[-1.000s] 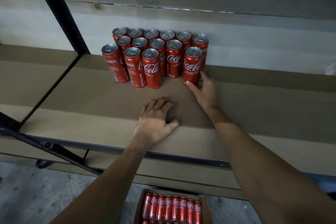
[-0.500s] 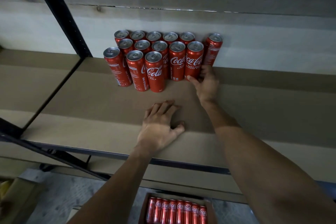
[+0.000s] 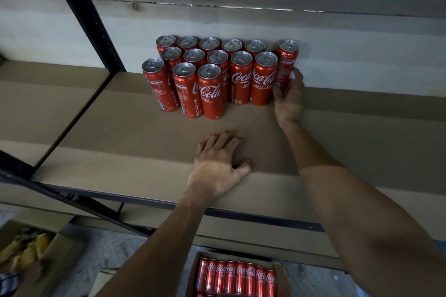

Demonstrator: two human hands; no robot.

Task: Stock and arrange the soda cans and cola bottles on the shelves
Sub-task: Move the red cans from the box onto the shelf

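Observation:
Several red cola cans point(image 3: 210, 87) stand upright in three rows at the back of the brown shelf board point(image 3: 120, 132). One more red can point(image 3: 286, 60) stands at the right end, a small gap away from the back row. My right hand point(image 3: 288, 96) grips this can low down, thumb on its left side and fingers round its right. My left hand point(image 3: 217, 166) rests flat on the shelf near the front edge, fingers spread, holding nothing.
A black steel upright point(image 3: 82, 14) rises left of the cans. Below the shelf, an open carton point(image 3: 280, 270) holds a row of red cans point(image 3: 236, 275). A cardboard box point(image 3: 65, 253) with yellow items sits on the floor at lower left. Pale wall behind.
My right hand slid a front can back into the second row, then reached further back and took hold of the rightmost can, which shifted right. My left hand stayed put.

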